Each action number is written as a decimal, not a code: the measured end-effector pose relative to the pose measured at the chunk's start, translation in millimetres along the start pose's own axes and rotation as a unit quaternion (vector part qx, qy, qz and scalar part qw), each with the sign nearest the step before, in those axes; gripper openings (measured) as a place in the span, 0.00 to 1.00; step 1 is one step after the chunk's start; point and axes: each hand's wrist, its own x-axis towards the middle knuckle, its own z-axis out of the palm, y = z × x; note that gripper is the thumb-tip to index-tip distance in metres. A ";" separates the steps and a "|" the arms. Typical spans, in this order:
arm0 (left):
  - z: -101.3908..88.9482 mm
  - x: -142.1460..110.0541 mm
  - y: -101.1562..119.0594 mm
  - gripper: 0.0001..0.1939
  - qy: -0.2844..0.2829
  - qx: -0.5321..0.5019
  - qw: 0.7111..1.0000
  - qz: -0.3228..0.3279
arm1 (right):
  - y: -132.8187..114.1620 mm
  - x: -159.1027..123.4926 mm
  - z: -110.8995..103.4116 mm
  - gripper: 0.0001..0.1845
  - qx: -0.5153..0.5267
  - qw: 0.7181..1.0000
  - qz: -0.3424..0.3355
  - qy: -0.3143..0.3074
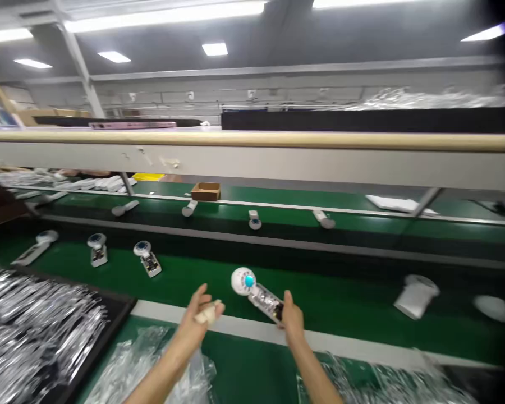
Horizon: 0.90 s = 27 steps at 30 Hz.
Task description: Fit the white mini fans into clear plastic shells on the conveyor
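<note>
Green conveyor belt (340, 303) ran across the scene just beyond the person's forearms, with a white edge strip (320, 341) along its near side. The right hand (292, 321) was closed around the lower end of a handheld white device (256, 294), which had a round head (240, 281) with a blue centre and pointed far and left, over the belt. The left hand (193, 322) was narrowly curled, its fingers (201, 293) pinching a small cream-coloured piece (208, 313) that was too blurred to identify. The two hands stood apart, with the device nearer the right one.

Three similar devices (97, 249) lay on the belt to the far left, and four more (255, 220) sat in a row on a second green belt beyond them. A white bag (416, 296) lay on the nearer belt to the right. Silver foil packets (33, 336) filled a black tray (113, 315) on the near left, and clear plastic wrap (151, 365) lay under the left forearm. A cardboard box (205, 191) stood on the far belt, below a beige rail (252, 140).
</note>
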 end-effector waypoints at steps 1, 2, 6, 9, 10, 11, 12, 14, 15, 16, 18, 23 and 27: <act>-28.9 0.7 1.4 0.46 0.035 0.013 0.999 0.011 | -3.1 17.6 -6.4 0.39 -0.034 0.999 0.021 -0.010; -60.0 -0.7 0.5 0.44 0.058 0.032 0.998 0.000 | -5.7 33.2 -13.7 0.36 -0.068 0.997 0.035 -0.016; -171.4 -22.5 -28.7 0.33 0.178 0.129 0.974 -0.054 | -16.3 62.0 -34.7 0.27 -0.193 0.981 0.031 -0.009; -207.9 -42.6 -61.9 0.29 0.190 0.253 0.948 -0.027 | -30.9 36.7 -26.8 0.26 -0.230 0.971 -0.056 -0.022; -210.0 -47.0 -71.1 0.28 0.183 0.308 0.934 0.001 | -36.4 19.3 -19.0 0.25 -0.233 0.967 -0.087 -0.052; -208.3 -49.7 -78.6 0.28 0.174 0.363 0.915 0.033 | -41.4 -1.3 -9.0 0.24 -0.232 0.961 -0.115 -0.094; -203.9 -50.8 -84.6 0.27 0.163 0.408 0.896 0.065 | -45.8 -24.1 2.5 0.23 -0.231 0.951 -0.138 -0.150; -191.5 -49.5 -93.0 0.27 0.133 0.471 0.865 0.115 | -51.9 -70.4 27.9 0.22 -0.228 0.927 -0.176 -0.240; -185.5 -48.1 -96.7 0.28 0.119 0.491 0.853 0.129 | -53.9 -91.3 40.5 0.21 -0.230 0.916 -0.194 -0.266; -180.4 -46.8 -100.8 0.29 0.103 0.506 0.846 0.133 | -55.6 -109.4 52.4 0.22 -0.237 0.907 -0.205 -0.280; -174.5 -45.9 -112.2 0.30 0.059 0.521 0.842 0.122 | -59.2 -135.9 72.6 0.29 -0.258 0.896 -0.215 -0.291; -177.9 -57.3 -152.6 0.27 -0.029 0.541 0.825 0.161 | -71.8 -160.0 100.3 0.36 -0.321 0.880 -0.194 -0.291; -184.7 -74.1 -161.7 0.28 -0.002 0.500 0.834 0.231 | -76.7 -165.8 105.4 0.31 -0.344 0.881 -0.157 -0.284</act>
